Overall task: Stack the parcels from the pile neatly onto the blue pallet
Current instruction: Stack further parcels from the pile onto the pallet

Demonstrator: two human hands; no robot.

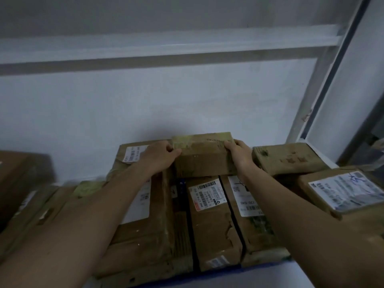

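Holding one small parcel [204,155] between two hands, we note it sits at the far edge of the stack, against the white wall [145,104]. Left hand [160,156] grips its left end, fingers curled over the top corner; right hand [239,154] grips its right end, fingers wrapped behind. Its long axis runs left to right, parallel to the wall, taped top facing up. It rests across the far ends of two long parcels [209,215] lying side by side, long axes running away from us. We count one large flat parcel [143,225] to their left, two more on the right: a brown block [288,159] by the wall and a labelled box [342,190] nearer. A strip of blue pallet [268,265] shows at the near edge. Left-side cartons are blurred; count unclear.
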